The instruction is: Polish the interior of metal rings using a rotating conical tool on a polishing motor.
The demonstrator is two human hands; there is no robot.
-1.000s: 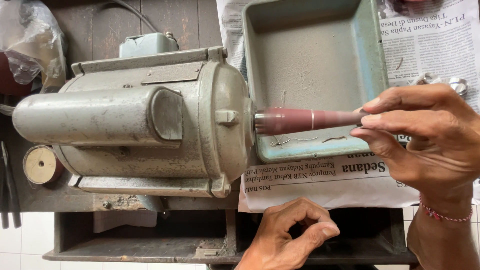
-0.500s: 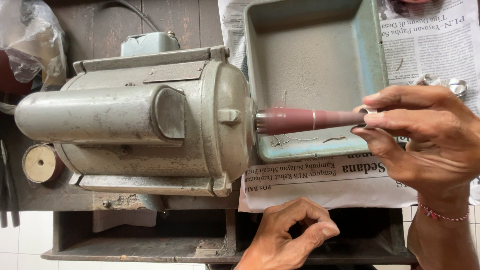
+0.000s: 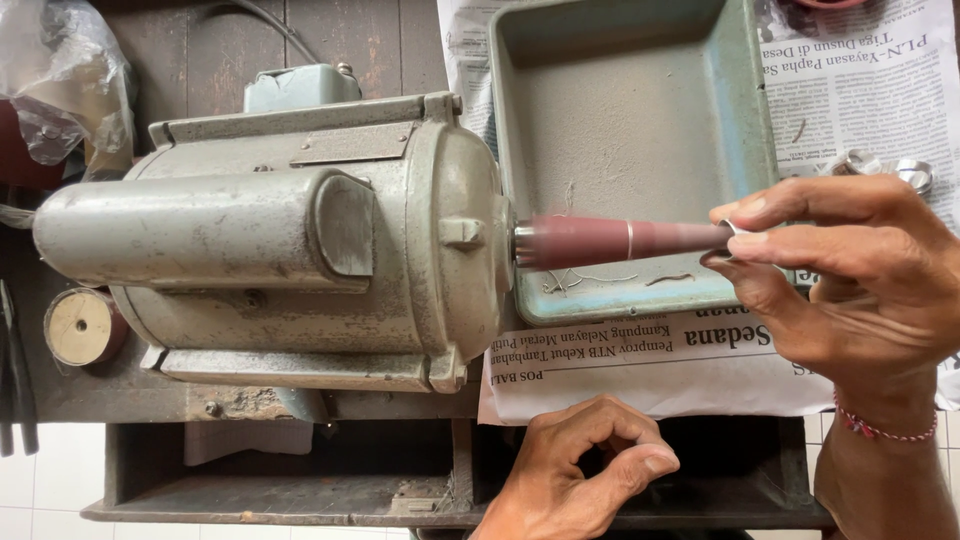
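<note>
White printed newspaper sheets (image 3: pixel 860 90) lie spread under the grey-green metal tray (image 3: pixel 745 150); a crumpled clear plastic bag (image 3: pixel 60 80) sits top left.

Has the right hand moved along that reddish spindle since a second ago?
No. The right hand stays at the reddish spindle tip, over the same right edge of the grey tray.

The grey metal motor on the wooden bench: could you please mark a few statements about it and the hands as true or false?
1. The right hand pinches a small ring at the tip of the reddish tapered spindle. True.
2. The spindle juts over the blue-grey metal tray. True.
3. The left hand grips the grey metal motor. False: it is loosely curled below, touching nothing on it.
4. The tray sits on bare wood. False: newspaper lies beneath.
</note>
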